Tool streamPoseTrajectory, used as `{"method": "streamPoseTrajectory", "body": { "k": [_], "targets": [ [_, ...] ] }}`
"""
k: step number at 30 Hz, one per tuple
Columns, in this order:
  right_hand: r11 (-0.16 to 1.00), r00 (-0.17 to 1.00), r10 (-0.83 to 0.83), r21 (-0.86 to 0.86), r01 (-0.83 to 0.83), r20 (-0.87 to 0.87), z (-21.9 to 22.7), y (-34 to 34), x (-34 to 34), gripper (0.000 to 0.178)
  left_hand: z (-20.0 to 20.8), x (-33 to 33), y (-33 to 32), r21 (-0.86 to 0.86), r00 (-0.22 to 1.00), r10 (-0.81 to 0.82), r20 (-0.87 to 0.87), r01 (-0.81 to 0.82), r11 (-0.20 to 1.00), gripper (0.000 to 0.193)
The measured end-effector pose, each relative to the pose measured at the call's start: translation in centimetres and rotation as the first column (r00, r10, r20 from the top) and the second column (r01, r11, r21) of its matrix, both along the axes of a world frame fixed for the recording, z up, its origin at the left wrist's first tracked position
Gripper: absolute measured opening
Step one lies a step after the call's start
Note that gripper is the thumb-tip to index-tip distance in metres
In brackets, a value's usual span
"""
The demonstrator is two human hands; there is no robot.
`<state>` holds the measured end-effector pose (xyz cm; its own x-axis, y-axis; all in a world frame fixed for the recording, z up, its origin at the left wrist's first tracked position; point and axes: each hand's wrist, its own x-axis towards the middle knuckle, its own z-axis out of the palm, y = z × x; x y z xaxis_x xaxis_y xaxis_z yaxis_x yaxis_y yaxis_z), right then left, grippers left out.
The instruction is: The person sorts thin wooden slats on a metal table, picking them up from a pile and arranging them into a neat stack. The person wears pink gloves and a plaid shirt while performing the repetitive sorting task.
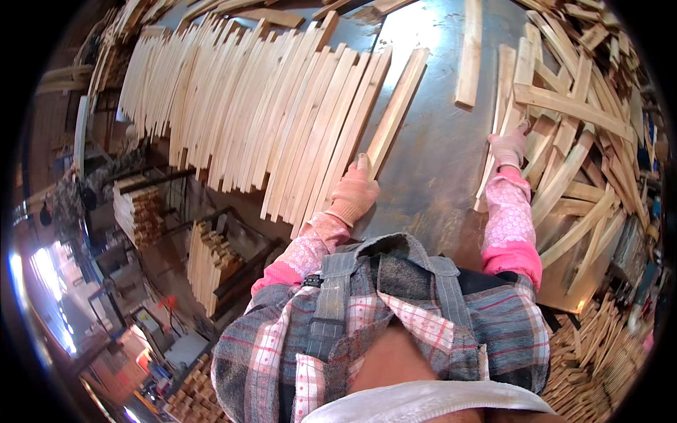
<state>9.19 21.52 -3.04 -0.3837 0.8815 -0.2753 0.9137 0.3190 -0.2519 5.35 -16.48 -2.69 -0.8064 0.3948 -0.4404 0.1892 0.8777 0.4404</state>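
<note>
My left hand (352, 194), in a pale work glove, is closed at the near end of a wooden slat (400, 109). That slat lies just right of a long row of slats (261, 106) set side by side on the metal tabletop (430, 169). Over on the right, my gloved right hand (509, 146) grips the near end of another slat (522, 74), at the left edge of a jumbled heap of slats (575, 141). Its fingers are partly hidden. Between the hands, farther off, a single slat (469, 56) lies apart.
Below the row, at left, stand stacks of cut wood (211, 268) by dark metal bars. More sticks are piled on the floor at lower right (585, 359). Loose pieces (268, 15) lie along the far side of the table. Machinery (155, 331) stands at lower left.
</note>
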Motion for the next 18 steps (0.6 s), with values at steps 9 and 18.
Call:
{"method": "streamPoseTrajectory", "body": {
  "k": [9,18],
  "targets": [
    [0.615,0.613,-0.487,-0.743,-0.266,-0.623,-1.3,-15.8,0.7,0.031,1.3,-1.9,-1.5,-0.142,0.994,0.09,-0.06,-0.098,0.985,0.046],
    [0.418,0.597,0.756,-0.503,-0.756,-0.27,-0.3,-17.9,-6.2,0.06,0.5,-5.4,0.3,0.092,0.89,-0.19,-0.413,0.249,0.964,0.074]
  ]
}}
